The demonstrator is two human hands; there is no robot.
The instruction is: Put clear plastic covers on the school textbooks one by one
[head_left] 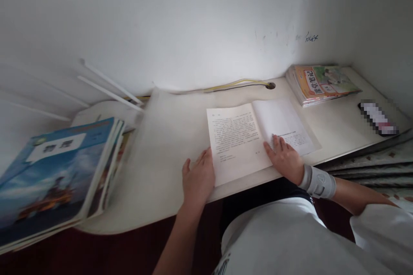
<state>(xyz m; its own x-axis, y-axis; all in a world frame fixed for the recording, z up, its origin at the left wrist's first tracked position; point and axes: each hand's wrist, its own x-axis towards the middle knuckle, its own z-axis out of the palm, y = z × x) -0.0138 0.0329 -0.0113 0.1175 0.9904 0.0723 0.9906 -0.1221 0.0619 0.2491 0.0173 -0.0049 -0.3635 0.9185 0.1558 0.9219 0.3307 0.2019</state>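
An open book (237, 146) with printed pages lies on the white desk (161, 172) in front of me. My right hand (285, 161), with a grey band (319, 181) on its wrist, rests on the lower part of the right page, fingers stretched out and spread. At the book's left edge is my left hand (198, 178), its side against the page. Its fingers point away from me, apart and slightly bent, and some of the fingertips are hard to make out. Neither hand grips anything visibly.
A stack of textbooks with a blue cover (61, 176) stands at the left. Toward the back right lies a pile of orange-covered books (322, 81). A phone (377, 118), partly pixelated, is near the right edge. Yellow and black cables (238, 84) run along the wall into a hole.
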